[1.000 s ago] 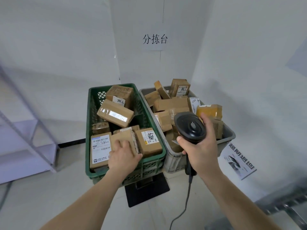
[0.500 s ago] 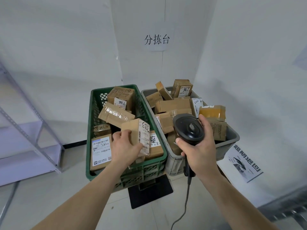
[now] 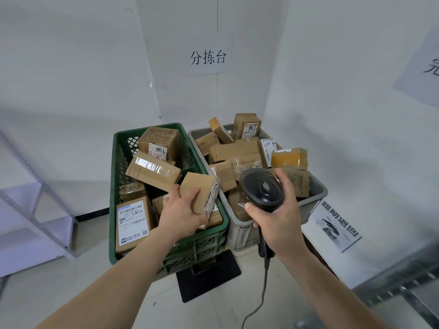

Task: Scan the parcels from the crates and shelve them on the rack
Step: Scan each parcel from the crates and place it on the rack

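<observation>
Now your left hand [image 3: 181, 210] grips a small cardboard parcel [image 3: 199, 193], fingers curled round its plain face, holding it tilted above the near end of the green crate [image 3: 166, 257]. Your right hand [image 3: 276, 214] is wrapped round the black scanner [image 3: 262, 189], its head just beside the parcel's labelled side, cable trailing down. More parcels fill the grey crate [image 3: 316, 188] alongside.
</observation>
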Demonstrator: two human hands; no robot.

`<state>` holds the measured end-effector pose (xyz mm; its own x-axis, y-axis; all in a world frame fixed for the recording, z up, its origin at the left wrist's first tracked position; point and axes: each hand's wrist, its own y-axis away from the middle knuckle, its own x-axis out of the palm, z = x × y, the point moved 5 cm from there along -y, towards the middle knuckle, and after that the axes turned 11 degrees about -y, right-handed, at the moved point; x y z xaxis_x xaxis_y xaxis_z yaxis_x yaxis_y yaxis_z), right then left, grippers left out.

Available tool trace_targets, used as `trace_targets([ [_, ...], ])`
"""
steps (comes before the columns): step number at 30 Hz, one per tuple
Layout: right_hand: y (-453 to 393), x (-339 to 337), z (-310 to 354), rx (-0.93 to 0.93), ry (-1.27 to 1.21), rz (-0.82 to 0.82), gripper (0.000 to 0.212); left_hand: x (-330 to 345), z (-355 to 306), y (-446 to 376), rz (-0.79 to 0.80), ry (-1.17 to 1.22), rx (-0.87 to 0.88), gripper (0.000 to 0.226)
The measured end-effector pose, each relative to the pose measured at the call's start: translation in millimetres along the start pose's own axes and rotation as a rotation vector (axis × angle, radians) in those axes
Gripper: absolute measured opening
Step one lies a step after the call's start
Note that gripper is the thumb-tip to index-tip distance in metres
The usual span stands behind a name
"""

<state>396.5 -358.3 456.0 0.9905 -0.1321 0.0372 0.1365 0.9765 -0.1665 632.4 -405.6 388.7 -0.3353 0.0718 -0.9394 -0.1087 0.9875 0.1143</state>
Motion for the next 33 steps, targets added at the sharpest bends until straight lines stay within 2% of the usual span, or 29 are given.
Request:
trace_targets([
  [4, 1, 3, 5, 0.03, 0.044, 0.101, 0.096, -19, 12, -13, 0.064, 0.159, -0.052, 0.087],
  [8, 6, 7, 14, 0.057, 0.116, 0.186, 0.096, -53, 9, -25, 0.177, 0.399, 0.04, 0.08],
  [11, 8, 13, 21, 0.082, 0.13, 0.228, 0.097, -82, -1, -31, 0.201, 0.465, 0.101, 0.076],
  [15, 9, 17, 27, 0.092, 0.118, 0.223, 0.097, -112, -22, -33, 0.181, 0.452, 0.197, 0.071],
  [20, 12, 13, 42, 0.051, 0.133, 0.21, 0.095, -130, -53, -26, 0.171, 0.401, 0.299, 0.075],
  [28, 22, -3, 60, 0.041, 0.117, 0.174, 0.091, -137, -83, -18, 0.184, 0.334, 0.381, 0.078],
  [33, 28, -14, 64, 0.054, 0.078, 0.147, 0.097, -134, -97, -11, 0.203, 0.286, 0.413, 0.078],
])
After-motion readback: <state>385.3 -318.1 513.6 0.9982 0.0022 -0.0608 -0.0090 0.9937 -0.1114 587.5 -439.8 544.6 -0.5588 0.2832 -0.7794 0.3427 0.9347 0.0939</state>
